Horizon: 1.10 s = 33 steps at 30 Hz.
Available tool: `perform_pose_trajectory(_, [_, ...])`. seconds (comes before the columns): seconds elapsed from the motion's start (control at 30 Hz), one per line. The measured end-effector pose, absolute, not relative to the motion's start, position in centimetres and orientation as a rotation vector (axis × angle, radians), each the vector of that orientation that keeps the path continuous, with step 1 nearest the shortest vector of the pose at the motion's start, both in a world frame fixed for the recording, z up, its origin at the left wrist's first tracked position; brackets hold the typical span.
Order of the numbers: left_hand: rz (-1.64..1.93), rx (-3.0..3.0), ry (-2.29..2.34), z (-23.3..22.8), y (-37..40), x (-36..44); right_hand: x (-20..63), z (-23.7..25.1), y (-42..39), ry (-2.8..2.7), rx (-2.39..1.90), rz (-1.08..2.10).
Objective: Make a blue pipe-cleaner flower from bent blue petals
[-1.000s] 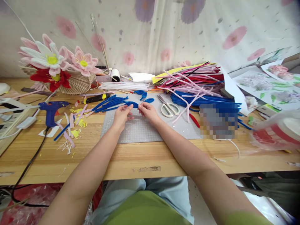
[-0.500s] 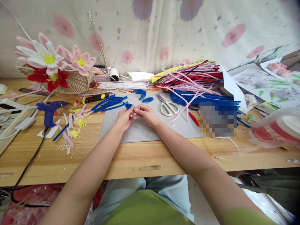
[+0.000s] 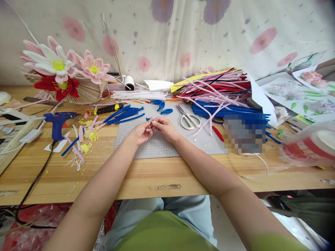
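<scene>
Over the grey cutting mat, my left hand and my right hand meet fingertip to fingertip. Both are closed in a pinch on a small piece of blue pipe cleaner, mostly hidden by the fingers. Just beyond them lie several bent blue pipe-cleaner petals. A bunch of cut blue pipe cleaners rests left of the hands. To the right, scissors with pale handles lie on the mat, their blades pointing away.
At left are a blue glue gun, yellow scraps and a black-and-yellow cutter. Fuzzy flowers stand behind. Long blue pipe cleaners are piled at right, near a red pen-like object and a plastic-wrapped cup.
The blue piece has turned or sunk between my fingers, so less of it shows. Both hands stay together over the mat. The whole view has shifted slightly.
</scene>
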<state>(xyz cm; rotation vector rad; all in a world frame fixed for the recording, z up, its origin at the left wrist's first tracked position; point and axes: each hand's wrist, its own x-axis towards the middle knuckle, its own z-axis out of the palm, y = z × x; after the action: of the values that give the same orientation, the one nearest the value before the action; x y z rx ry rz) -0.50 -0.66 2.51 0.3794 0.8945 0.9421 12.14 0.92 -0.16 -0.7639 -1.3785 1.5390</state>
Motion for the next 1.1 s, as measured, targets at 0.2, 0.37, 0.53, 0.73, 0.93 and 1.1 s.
perform_pose_trajectory(0.2, [1.043, 0.481, 0.971, 1.9, -0.9, 0.1, 12.3, -0.4, 1.6, -1.296, -0.763, 1.756])
perform_pose_trajectory(0.37, [1.147, 0.547, 1.108, 2.1, -0.9, -0.3, 13.5, -0.2, 2.2, -1.223, -0.81, 1.747])
perform_pose_trajectory(0.53, [1.192, 0.718, 1.233, 2.2, -1.2, -0.2, 14.3, 0.4, 2.4, -1.049, -0.815, 1.706])
perform_pose_trajectory(0.73, [1.402, 0.727, 1.212, 1.1, -1.5, 1.4, 12.7, -0.3, 2.0, -1.243, -0.915, 1.631])
perform_pose_trajectory(0.93, [0.992, 0.973, 1.118, 1.1, -2.1, 1.2, 13.7, -0.3, 2.5, -1.081, -1.024, 1.563])
perform_pose_trajectory(1.1, [0.937, 1.086, 1.086, 1.0, -2.2, 0.9, 14.4, 0.4, 2.4, -1.17, -0.888, 1.737])
